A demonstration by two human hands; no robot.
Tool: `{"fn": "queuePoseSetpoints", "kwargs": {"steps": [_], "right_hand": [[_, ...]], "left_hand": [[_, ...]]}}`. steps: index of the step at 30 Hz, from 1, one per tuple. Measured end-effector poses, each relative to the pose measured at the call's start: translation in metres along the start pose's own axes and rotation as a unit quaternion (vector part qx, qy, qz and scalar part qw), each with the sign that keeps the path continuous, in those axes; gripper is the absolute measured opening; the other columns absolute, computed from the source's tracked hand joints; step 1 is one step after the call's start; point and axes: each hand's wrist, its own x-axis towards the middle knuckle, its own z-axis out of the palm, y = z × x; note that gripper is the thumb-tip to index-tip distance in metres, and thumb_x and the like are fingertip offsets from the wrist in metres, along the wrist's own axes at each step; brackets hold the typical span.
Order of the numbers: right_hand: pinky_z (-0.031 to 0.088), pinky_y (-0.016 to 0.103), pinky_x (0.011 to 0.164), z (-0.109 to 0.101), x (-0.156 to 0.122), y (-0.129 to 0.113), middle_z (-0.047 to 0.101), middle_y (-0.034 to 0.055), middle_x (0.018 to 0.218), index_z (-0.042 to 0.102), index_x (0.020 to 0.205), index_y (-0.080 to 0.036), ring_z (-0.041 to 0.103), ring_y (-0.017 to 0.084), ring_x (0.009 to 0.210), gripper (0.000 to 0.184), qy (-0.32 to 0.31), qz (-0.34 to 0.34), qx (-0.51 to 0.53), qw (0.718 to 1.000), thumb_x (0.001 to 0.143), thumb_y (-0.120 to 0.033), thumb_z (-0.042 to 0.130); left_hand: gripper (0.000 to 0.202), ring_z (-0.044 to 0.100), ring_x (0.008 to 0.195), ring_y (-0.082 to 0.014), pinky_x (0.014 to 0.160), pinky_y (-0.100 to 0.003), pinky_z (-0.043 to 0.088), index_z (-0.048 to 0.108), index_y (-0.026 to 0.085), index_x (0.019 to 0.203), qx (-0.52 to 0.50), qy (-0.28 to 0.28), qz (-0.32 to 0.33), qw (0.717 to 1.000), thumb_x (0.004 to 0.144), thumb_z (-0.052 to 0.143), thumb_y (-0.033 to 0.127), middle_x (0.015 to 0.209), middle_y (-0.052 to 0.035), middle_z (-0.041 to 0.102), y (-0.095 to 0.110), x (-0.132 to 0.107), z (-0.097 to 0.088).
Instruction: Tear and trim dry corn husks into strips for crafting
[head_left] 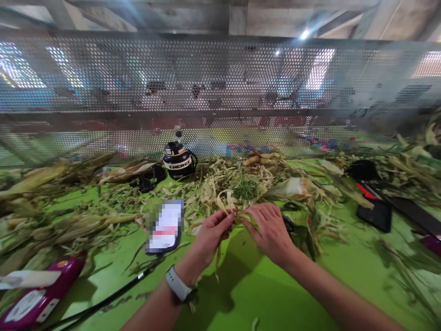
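Note:
Over the green table, my two hands are close together at the middle. My left hand, with a pale watch band on its wrist, pinches a thin strip of corn husk; one end dangles below the fingers. My right hand is closed, thumb against fingers, on a yellowish bit of husk at the same spot. Its fingertips partly hide the piece. Just beyond lies a heap of shredded husk with a green tuft on it.
Left of my hands lies a lit phone with a black cable. A purple device is at lower left. Behind stand a black "ENERGY" jar and a perforated metal panel. Another dark phone and whole husks lie right.

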Motion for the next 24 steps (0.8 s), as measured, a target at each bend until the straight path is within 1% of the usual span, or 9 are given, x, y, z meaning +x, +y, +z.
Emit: {"fn": "queuePoseSetpoints", "kwargs": {"steps": [3, 7, 11, 14, 17, 19, 20, 22, 24], "right_hand": [[0.037, 0.035, 0.080, 0.008, -0.001, 0.005, 0.064, 0.0060, 0.086, 0.059, 0.094, -0.018, 0.053, 0.020, 0.083, 0.015, -0.038, -0.012, -0.005, 0.999, 0.089, -0.026, 0.048], [0.039, 0.035, 0.079, 0.014, -0.005, 0.004, 0.062, 0.0078, 0.090, 0.057, 0.096, -0.017, 0.054, 0.021, 0.086, 0.018, -0.018, 0.012, 0.010, 1.000, 0.088, -0.032, 0.049], [0.043, 0.031, 0.071, 0.010, -0.005, 0.000, 0.062, 0.0051, 0.080, 0.054, 0.103, -0.018, 0.057, 0.018, 0.075, 0.023, -0.003, 0.049, 0.087, 0.995, 0.088, -0.034, 0.048], [0.043, 0.029, 0.070, 0.008, -0.003, -0.001, 0.064, 0.0043, 0.078, 0.058, 0.094, -0.020, 0.058, 0.017, 0.073, 0.016, 0.008, 0.059, 0.145, 0.988, 0.089, -0.030, 0.047], [0.043, 0.027, 0.066, 0.006, 0.000, 0.002, 0.063, 0.0035, 0.074, 0.059, 0.080, -0.019, 0.058, 0.016, 0.069, 0.018, 0.019, 0.134, 0.220, 0.966, 0.089, -0.030, 0.047], [0.044, 0.025, 0.062, 0.004, 0.002, 0.004, 0.062, 0.0026, 0.072, 0.057, 0.082, -0.019, 0.057, 0.015, 0.065, 0.018, 0.031, 0.195, 0.269, 0.943, 0.088, -0.031, 0.047], [0.045, 0.025, 0.063, 0.003, 0.003, 0.005, 0.061, 0.0028, 0.073, 0.057, 0.085, -0.018, 0.057, 0.015, 0.066, 0.017, 0.037, 0.205, 0.282, 0.937, 0.088, -0.032, 0.047], [0.046, 0.028, 0.069, 0.000, 0.004, 0.006, 0.061, 0.0054, 0.083, 0.056, 0.096, -0.017, 0.057, 0.017, 0.076, 0.021, 0.034, 0.164, 0.268, 0.949, 0.085, -0.035, 0.052], [0.044, 0.033, 0.078, -0.001, 0.003, 0.005, 0.060, 0.0078, 0.093, 0.058, 0.101, -0.018, 0.055, 0.020, 0.088, 0.029, 0.011, 0.075, 0.201, 0.977, 0.080, -0.038, 0.059]], "left_hand": [[0.030, 0.039, 0.049, -0.0035, 0.046, -0.016, 0.028, 0.069, 0.014, 0.085, -0.013, -0.013, 0.006, 1.000, 0.062, 0.076, 0.032, 0.062, 0.0026, 0.056, 0.001, 0.001, 0.001], [0.027, 0.045, 0.053, -0.0050, 0.048, -0.016, 0.032, 0.069, 0.013, 0.078, -0.057, 0.003, -0.027, 0.998, 0.061, 0.076, 0.034, 0.066, -0.0010, 0.061, 0.000, 0.001, 0.002], [0.031, 0.039, 0.048, -0.0046, 0.044, -0.018, 0.026, 0.068, 0.013, 0.077, -0.029, -0.013, -0.036, 0.999, 0.063, 0.074, 0.040, 0.060, 0.0003, 0.057, -0.001, 0.001, 0.002], [0.031, 0.035, 0.046, -0.0044, 0.044, -0.019, 0.022, 0.067, 0.014, 0.072, 0.009, -0.022, -0.026, 0.999, 0.063, 0.073, 0.043, 0.057, 0.0018, 0.053, -0.001, 0.001, 0.002], [0.030, 0.032, 0.045, -0.0044, 0.044, -0.019, 0.020, 0.067, 0.014, 0.068, 0.049, -0.029, -0.026, 0.998, 0.061, 0.073, 0.042, 0.055, 0.0023, 0.052, 0.000, 0.000, 0.002], [0.030, 0.033, 0.046, -0.0045, 0.044, -0.019, 0.020, 0.068, 0.014, 0.070, 0.043, -0.028, -0.037, 0.998, 0.060, 0.074, 0.042, 0.057, 0.0013, 0.054, 0.000, 0.001, 0.001], [0.030, 0.034, 0.046, -0.0046, 0.044, -0.019, 0.020, 0.068, 0.014, 0.070, 0.031, -0.025, -0.043, 0.998, 0.060, 0.074, 0.042, 0.058, 0.0009, 0.055, 0.000, 0.001, 0.000], [0.031, 0.035, 0.047, -0.0045, 0.045, -0.019, 0.021, 0.068, 0.014, 0.071, 0.002, -0.015, -0.053, 0.998, 0.057, 0.076, 0.040, 0.059, 0.0009, 0.055, 0.000, 0.003, -0.001], [0.030, 0.035, 0.046, -0.0042, 0.045, -0.018, 0.021, 0.067, 0.014, 0.070, -0.019, -0.008, -0.057, 0.998, 0.055, 0.077, 0.038, 0.057, 0.0017, 0.054, 0.000, 0.003, -0.002]]}}
